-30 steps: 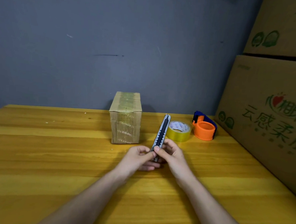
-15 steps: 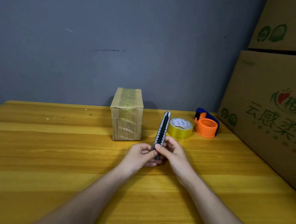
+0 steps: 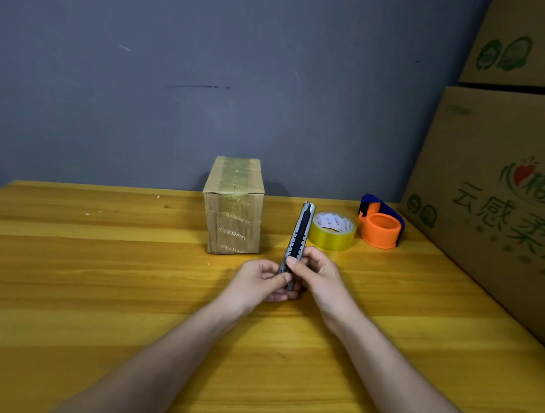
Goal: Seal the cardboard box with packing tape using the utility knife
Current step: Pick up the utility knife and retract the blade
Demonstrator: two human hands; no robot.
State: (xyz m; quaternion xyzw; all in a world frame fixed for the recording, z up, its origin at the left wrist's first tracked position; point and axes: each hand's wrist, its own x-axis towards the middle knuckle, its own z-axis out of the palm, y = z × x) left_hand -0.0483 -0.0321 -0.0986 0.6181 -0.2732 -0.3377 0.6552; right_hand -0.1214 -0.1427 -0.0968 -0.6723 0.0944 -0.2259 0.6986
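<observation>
Both hands meet over the yellow wooden table (image 3: pixel 102 292), sharing a long grey-and-black utility knife (image 3: pixel 298 239). The left hand (image 3: pixel 257 281) curls around its lower end; the right hand (image 3: pixel 318 272) pinches the body just above, thumb on the black slider. The knife's long axis runs away from the person, tip raised toward the wall — no blade visibly extended. The small brown cardboard box (image 3: pixel 233 210), tape already along its top, stands just beyond the left hand. The roll of yellowish packing tape (image 3: pixel 333 231) lies past the right hand, the nearer one, beside an orange tape dispenser (image 3: pixel 380 227).
</observation>
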